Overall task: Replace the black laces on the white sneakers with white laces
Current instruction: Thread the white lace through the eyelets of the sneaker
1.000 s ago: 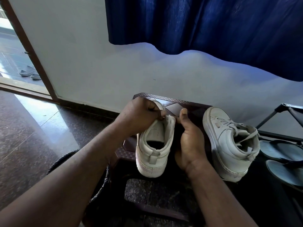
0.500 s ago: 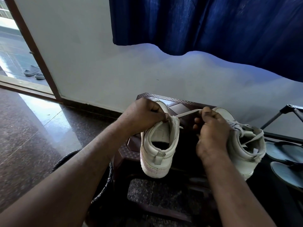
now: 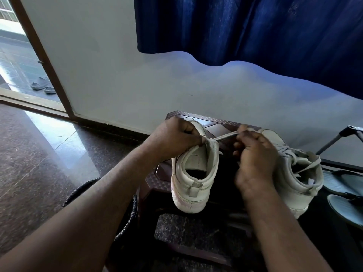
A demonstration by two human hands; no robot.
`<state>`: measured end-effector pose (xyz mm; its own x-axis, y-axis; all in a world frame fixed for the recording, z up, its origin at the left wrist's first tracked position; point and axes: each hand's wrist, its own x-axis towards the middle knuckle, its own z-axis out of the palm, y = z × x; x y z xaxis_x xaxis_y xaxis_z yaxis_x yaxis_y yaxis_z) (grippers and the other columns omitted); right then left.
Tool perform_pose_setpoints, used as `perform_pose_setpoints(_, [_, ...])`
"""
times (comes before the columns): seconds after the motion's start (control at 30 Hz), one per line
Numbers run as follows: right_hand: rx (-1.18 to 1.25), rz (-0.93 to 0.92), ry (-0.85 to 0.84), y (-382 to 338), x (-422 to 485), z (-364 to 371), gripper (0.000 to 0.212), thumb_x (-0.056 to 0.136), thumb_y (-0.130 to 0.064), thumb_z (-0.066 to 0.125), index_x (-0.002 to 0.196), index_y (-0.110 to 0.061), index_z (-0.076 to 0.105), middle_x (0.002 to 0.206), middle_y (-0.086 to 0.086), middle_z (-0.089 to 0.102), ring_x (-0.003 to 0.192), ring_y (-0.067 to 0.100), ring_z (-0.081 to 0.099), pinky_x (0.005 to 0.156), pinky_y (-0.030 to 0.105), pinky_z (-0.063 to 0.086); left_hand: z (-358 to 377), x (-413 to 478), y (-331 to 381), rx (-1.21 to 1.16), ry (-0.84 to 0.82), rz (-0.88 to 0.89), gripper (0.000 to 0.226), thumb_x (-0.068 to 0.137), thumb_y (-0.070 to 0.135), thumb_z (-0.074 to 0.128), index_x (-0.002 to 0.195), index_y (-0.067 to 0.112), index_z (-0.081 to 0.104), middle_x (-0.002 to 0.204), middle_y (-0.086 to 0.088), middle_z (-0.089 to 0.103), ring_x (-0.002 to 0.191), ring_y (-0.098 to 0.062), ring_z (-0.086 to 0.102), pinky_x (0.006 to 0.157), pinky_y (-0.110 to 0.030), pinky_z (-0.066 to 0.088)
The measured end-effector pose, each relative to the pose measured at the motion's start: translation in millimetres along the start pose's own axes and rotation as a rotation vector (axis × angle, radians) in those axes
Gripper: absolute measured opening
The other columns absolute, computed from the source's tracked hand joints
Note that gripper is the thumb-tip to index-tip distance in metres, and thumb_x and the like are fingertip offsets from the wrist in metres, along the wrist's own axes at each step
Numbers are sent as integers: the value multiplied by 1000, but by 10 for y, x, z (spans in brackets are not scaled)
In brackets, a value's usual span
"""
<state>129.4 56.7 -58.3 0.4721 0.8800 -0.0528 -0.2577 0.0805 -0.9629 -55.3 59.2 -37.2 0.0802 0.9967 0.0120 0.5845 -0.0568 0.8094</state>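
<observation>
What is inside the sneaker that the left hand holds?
The sneaker shows a pale tongue lining and a dark opening; nothing visible inside. Its toe end is covered by the upper and the left hand.

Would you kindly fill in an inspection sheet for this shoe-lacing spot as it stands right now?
Surface: dark brown patterned stool beneath the sneakers.
Job's things: held sneaker, heel toward camera; white lace taut from its collar to the right hand; second sneaker at right, laced white; no black lace seen.
Clutter: dark sandals far right; dark round container lower left.
Grippers: left hand grips the held sneaker; right hand pinches the white lace.
Cables: nothing seen.
Surroundings: white wall, blue curtain, open doorway with slippers outside, polished floor.
</observation>
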Motion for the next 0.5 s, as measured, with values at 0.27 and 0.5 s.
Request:
perform_pose_setpoints(0.27, [-112, 133, -297, 255, -216, 56, 28, 85, -33, 84, 72, -11, 73, 76, 13, 67, 73, 20, 57, 73, 40, 52, 30, 1, 0, 35, 37, 28, 27, 88, 35, 78, 75, 12, 74, 55, 11, 56, 49, -2, 45, 52, -22, 38])
perform_pose_setpoints(0.5, [-11, -163, 25, -27, 43, -41, 39, 92, -24, 78, 58, -19, 60, 54, -2, 58, 52, 14, 48, 51, 28, 39, -2, -3, -31, 45, 73, 46, 22, 89, 36, 77, 76, 18, 76, 64, 6, 67, 53, 0, 52, 60, -24, 45])
